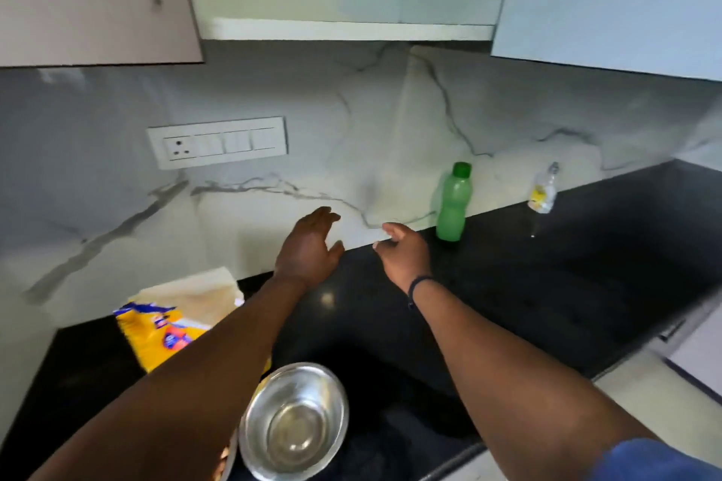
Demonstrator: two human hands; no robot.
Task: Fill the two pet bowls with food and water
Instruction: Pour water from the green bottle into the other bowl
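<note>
Reaching out over the black counter (547, 285), I've got both hands empty w/ fingers loose: left hand (308, 246) and right hand (402, 256) side by side near the marble wall. Steel bowl (293, 422) sits at the near edge, looks like water in it. Second bowl (228, 459) barely shows, contents unclear. Yellow food bag (172, 328) lies left; green bottle (453, 203) stands upright, right of my hands.

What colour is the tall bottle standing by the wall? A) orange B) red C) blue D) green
D: the bottle standing upright on the black counter against the marble wall is green all over, with a darker green cap, just beyond the open right hand.
</note>
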